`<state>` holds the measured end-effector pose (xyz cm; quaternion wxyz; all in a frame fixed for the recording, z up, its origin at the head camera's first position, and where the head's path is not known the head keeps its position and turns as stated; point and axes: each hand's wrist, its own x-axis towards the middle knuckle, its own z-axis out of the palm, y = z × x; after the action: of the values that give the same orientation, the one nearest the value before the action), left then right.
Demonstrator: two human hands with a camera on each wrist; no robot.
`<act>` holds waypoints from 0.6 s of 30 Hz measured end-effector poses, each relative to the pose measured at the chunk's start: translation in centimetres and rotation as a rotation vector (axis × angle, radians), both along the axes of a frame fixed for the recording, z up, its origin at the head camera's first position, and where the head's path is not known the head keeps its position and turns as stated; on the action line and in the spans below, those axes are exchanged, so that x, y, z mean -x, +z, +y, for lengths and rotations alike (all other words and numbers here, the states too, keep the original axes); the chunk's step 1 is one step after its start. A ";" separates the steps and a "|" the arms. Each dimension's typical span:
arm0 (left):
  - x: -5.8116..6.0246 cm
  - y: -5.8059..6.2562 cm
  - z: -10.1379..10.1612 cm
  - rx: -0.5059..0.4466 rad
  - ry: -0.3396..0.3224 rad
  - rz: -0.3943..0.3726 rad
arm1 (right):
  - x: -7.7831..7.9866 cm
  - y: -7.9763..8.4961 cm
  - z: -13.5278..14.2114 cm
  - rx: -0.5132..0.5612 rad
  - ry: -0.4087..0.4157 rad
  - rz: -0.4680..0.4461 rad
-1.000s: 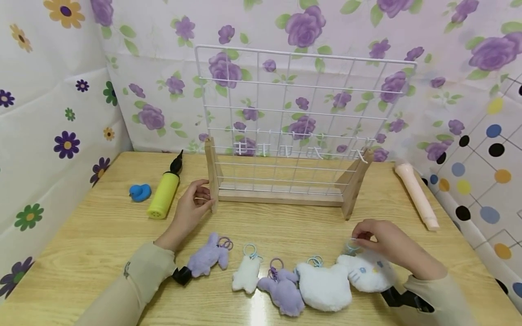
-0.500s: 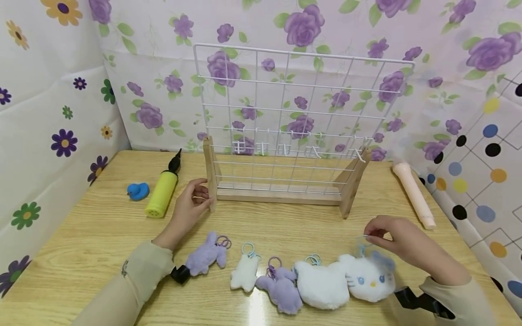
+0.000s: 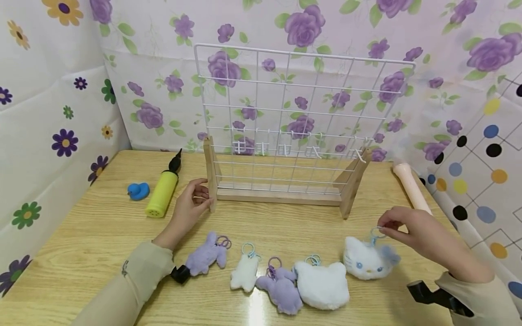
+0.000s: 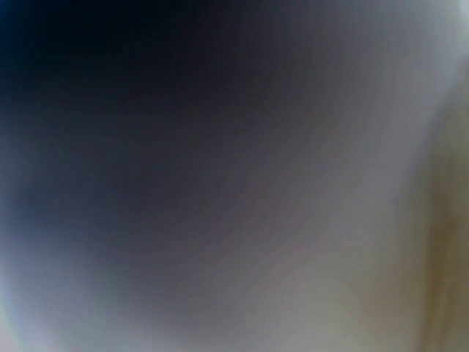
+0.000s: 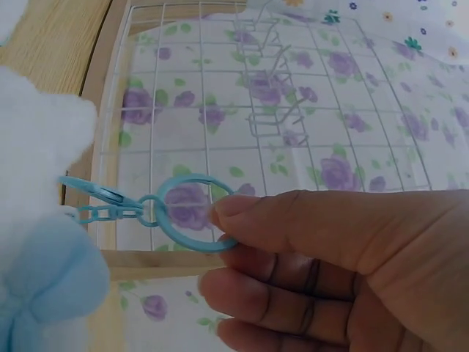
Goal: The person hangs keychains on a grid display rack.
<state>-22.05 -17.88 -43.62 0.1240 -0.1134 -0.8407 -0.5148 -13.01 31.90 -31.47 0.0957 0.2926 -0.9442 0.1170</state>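
Note:
My right hand [image 3: 412, 228] pinches the light blue key ring [image 5: 194, 246] of a white cat-face plush keychain [image 3: 364, 260] between thumb and forefinger. The plush hangs from the ring, just above the table. It has blue eyes and a blue bow [image 5: 55, 275]. My left hand [image 3: 190, 203] grips the left wooden leg [image 3: 211, 174] of a white wire grid rack [image 3: 285, 108], thumb at its front edge. Several white hooks [image 3: 285, 148] sit in a row on the grid. The left wrist view is too dark and blurred to make out the hand.
Along the near side lie a purple plush [image 3: 205, 256], a small white plush [image 3: 244, 271], another purple plush [image 3: 281, 292] and a larger white plush [image 3: 324, 285]. A blue duck [image 3: 138, 191] and yellow pump [image 3: 162, 194] lie left; a pale pink tube [image 3: 412, 188] lies right.
My right hand has moved right and lifted the cat-face keychain by its ring, away from the larger white plush beside it. The left hand has stayed at the rack's leg.

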 end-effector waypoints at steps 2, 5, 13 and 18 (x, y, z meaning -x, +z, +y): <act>0.0 0.0 0.0 -0.005 0.000 -0.006 | 0.2 0.1 0.1 0.003 -0.014 0.008; 0.0 0.0 0.0 -0.013 -0.002 -0.011 | 0.5 0.3 0.1 0.011 -0.027 0.027; 0.0 0.0 0.1 -0.037 -0.003 -0.026 | 1.3 0.8 -0.2 0.057 -0.014 0.181; 0.0 0.1 0.0 -0.030 0.003 -0.026 | 1.9 1.3 -0.6 0.089 -0.017 0.208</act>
<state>-22.02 -17.84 -43.55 0.1154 -0.1034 -0.8346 -0.5285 -14.90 31.32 -30.16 0.2073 0.2904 -0.9255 0.1271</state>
